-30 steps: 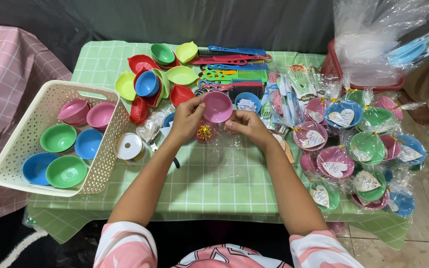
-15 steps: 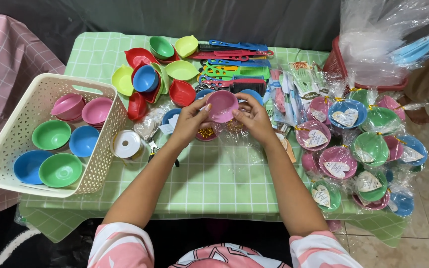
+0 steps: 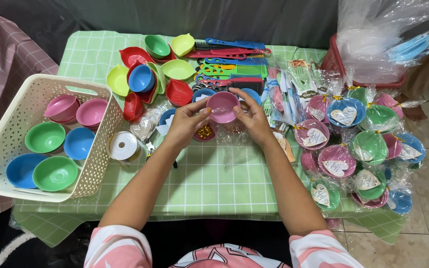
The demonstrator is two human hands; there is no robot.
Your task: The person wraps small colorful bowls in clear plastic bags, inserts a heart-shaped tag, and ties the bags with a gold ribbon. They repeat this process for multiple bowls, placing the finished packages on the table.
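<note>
Currently both hands, left hand and right hand, pinch the pink bowl by fingertips; light grip could slip, dropping it onto the gold-bead cup.

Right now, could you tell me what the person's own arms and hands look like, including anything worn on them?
Both forearms are bare. The left hand and the right hand wear no gloves, and no ring, watch or bracelet shows. Short sleeves in pink with white patches cover the upper arms, part of a matching pink and white top.
</note>
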